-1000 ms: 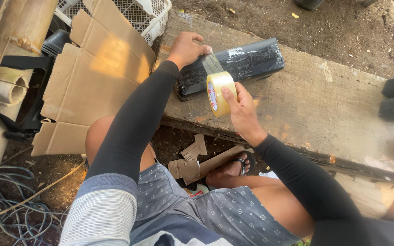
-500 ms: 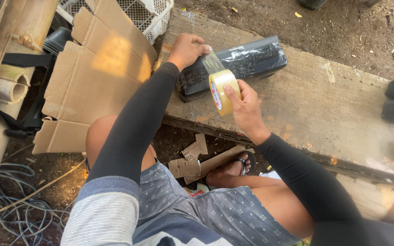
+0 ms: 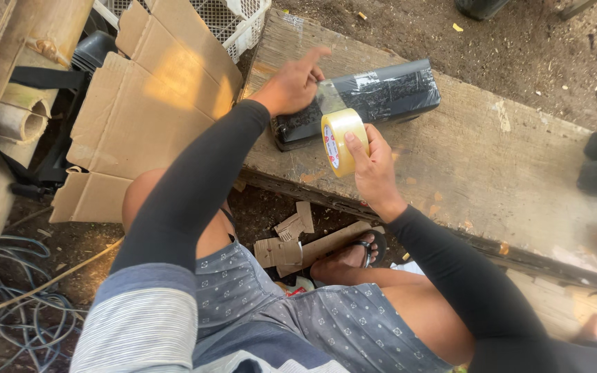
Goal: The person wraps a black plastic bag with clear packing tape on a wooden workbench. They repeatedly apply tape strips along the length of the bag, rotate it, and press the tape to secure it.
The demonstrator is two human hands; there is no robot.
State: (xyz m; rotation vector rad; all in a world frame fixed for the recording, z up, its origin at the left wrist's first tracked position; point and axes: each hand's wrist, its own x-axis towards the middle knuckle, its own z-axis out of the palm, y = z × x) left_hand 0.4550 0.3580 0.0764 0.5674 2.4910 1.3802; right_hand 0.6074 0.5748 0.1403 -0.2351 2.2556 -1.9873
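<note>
Seated at a worn wooden plank [image 3: 492, 159], we see flattened cardboard [image 3: 139, 117] lying to its left. On the plank's left end rests a long black-wrapped package [image 3: 381, 97]. Our left hand [image 3: 291, 86] presses on the package, fingers spread flat, gripping nothing. Our right hand [image 3: 374, 169] is closed around a roll of clear tape [image 3: 340, 138], whose strip runs to the package.

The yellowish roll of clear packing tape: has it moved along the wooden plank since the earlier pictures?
No. The tape roll sits at the black wrapped package's near edge, in the right hand, as before.
</note>
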